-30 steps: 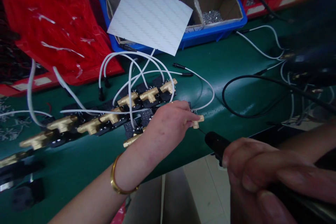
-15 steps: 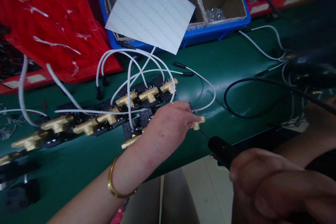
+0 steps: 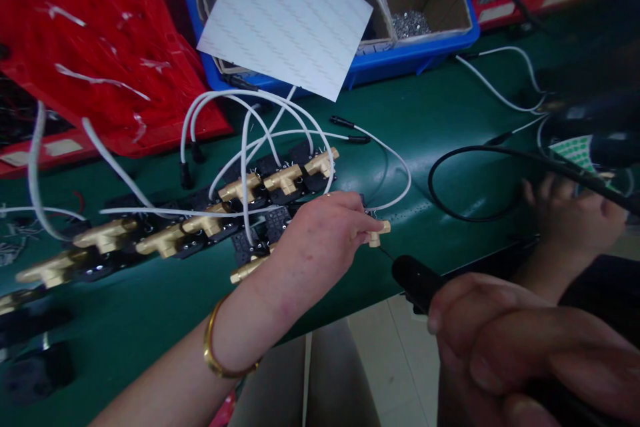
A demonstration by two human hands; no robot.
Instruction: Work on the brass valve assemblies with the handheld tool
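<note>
My left hand (image 3: 327,233), a gold bracelet on its wrist, is closed on a brass tee-shaped fitting with a dark part (image 3: 379,234); most of the piece is hidden under the fingers. In my right hand (image 3: 520,353) is a black electric screwdriver (image 3: 417,281), fingers wrapped around its body. Its thin bit points up and left at the fitting; I cannot tell whether the tip touches. Just left of my left hand lie similar brass fittings (image 3: 283,179) on black bodies, with white cables (image 3: 245,167) running from them.
A blue divided bin (image 3: 415,61) of small metal parts stands at the back, a white sheet (image 3: 290,20) across it. Red bins (image 3: 100,47) flank it. A black cable (image 3: 431,177) loops on the green table (image 3: 390,107). At right is another person's hand (image 3: 570,227).
The screwdriver and my right hand have shifted slightly up and left, nearer the fitting. My left hand stays put. The other person's hand now shows at the right, beside a green-and-white patterned piece.
</note>
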